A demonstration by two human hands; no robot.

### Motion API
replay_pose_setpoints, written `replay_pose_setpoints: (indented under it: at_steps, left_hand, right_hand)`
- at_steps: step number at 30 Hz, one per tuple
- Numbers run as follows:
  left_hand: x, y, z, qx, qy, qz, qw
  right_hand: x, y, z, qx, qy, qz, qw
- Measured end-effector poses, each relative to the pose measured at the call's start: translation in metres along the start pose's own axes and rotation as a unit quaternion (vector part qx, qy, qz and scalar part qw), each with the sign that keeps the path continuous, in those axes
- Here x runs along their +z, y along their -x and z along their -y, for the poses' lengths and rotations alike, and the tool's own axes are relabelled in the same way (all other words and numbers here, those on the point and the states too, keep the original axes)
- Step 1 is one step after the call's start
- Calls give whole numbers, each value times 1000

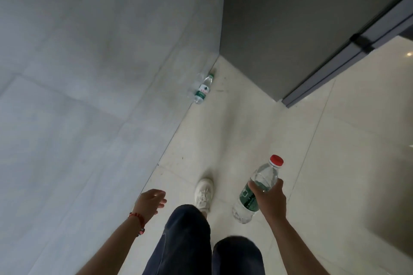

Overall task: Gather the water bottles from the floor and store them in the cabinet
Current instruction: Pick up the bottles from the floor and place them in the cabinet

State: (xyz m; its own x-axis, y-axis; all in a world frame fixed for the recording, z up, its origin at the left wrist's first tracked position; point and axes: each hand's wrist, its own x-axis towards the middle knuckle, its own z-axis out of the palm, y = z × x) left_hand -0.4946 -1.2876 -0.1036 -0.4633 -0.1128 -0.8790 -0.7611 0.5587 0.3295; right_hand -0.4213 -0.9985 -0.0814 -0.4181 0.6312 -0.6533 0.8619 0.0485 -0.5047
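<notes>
red-capped bottle (pixel 257 190) is gripped in right hand (pixel 269 198), left hand (pixel 149 201) open and free; green-capped bottle (pixel 202 89) lying on floor (pixel 234 131) by wall (pixel 89 73) is best grabbed mid-body.

The held bottle (pixel 257 187) is clear with a red cap and a dark green label; the bottle on the floor (pixel 202 90) is clear with a green cap and a green-and-white label; the floor tiles (pixel 312 140) are glossy cream; the wall (pixel 89 51) is pale grey; the shoe (pixel 203 193) is white; the trousers (pixel 185 241) are dark navy; the bracelet (pixel 138 219) is red.
</notes>
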Motion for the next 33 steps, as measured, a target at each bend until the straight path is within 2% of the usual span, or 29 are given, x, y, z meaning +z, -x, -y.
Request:
replay_pose_setpoints:
  at_steps: [6, 15, 23, 28, 33]
  left_hand:
    - [19, -39, -129, 41, -44, 8, 998]
    - [92, -110, -286, 71, 21, -3, 997]
    - [142, -192, -333, 67, -20, 7, 998]
    - [142, -273, -337, 62, -42, -37, 996]
    - [140, -367, -341, 87, -138, -66, 984]
  right_hand:
    - [-22, -77, 64, -12, 0, 10, 1000]
    - [-36, -197, 140, -46, 70, 56, 995]
    - [-6, -299, 178, -55, 121, 74, 988]
    - [31, -357, 178, -50, 141, 75, 986]
    - [82, -416, 163, -34, 137, 70, 988]
